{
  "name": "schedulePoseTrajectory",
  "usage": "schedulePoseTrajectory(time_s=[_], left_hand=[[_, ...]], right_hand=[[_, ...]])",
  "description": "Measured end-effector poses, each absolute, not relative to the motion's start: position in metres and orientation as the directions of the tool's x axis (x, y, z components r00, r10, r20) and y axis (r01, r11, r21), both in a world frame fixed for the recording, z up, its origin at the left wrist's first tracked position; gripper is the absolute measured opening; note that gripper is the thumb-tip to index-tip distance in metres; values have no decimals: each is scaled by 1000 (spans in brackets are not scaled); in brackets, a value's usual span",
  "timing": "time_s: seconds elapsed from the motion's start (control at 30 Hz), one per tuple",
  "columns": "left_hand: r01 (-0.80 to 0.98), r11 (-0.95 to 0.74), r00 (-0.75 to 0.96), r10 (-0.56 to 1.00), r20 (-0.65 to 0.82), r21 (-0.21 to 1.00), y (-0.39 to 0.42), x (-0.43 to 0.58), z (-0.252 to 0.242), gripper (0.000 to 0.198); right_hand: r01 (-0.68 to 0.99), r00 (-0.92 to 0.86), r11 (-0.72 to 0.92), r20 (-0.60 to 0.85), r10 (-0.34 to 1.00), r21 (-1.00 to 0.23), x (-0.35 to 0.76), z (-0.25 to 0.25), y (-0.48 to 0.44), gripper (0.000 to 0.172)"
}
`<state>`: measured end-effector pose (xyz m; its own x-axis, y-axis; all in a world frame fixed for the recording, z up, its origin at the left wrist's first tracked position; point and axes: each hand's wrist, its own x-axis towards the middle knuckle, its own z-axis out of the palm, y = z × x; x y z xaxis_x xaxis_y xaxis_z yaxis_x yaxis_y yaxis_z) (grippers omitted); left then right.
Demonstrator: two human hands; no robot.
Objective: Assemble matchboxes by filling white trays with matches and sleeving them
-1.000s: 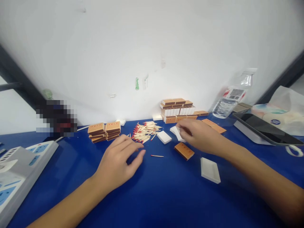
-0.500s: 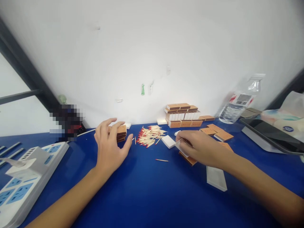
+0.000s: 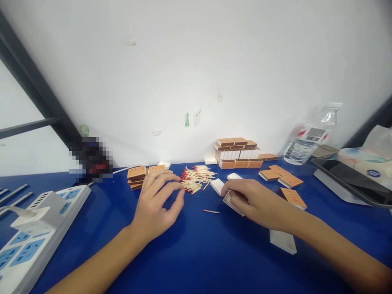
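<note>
My left hand (image 3: 157, 202) is open, its fingers curved and apart, with the fingertips at the left edge of a pile of red-tipped matches (image 3: 196, 179). Nothing shows between those fingers. My right hand (image 3: 255, 202) is closed on a white matchbox tray (image 3: 232, 205), gripping it tilted just above the blue table; the fingers hide part of it. White trays lie around that hand: one tray (image 3: 217, 187) touches or nearly touches its fingertips, and another tray (image 3: 283, 241) rests below the wrist. A single match (image 3: 211, 211) lies between the hands.
Orange matchboxes (image 3: 136, 172) are stacked behind my left hand. More matchboxes (image 3: 235, 164) form a pile against the wall, and loose ones (image 3: 292, 197) lie at right. A water bottle (image 3: 310, 136), a phone (image 3: 352, 179) and a power strip (image 3: 65, 224) flank the work area.
My left hand has moved right, from the stacked matchboxes to the match pile. My right hand keeps hold of the tray; the orange matchbox seen beneath it before no longer shows there.
</note>
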<state>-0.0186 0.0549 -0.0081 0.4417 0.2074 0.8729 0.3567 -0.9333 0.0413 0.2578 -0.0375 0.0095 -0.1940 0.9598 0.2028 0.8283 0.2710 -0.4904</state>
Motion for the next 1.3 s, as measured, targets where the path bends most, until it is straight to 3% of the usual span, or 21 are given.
schedulePoseTrajectory(time_s=[0.3, 0.57, 1.3], left_hand=[[266, -957, 447, 226, 866, 112, 51, -16, -8, 16], [226, -959, 462, 259, 848, 170, 50, -17, -9, 16], [181, -962, 506, 268, 820, 203, 44, -15, -13, 15]], right_hand=[[838, -226, 293, 196, 954, -461, 255, 10, -42, 25], [876, -188, 261, 212, 959, -406, 255, 8, -39, 49], [856, -170, 246, 201, 965, -455, 260, 1, -36, 43]])
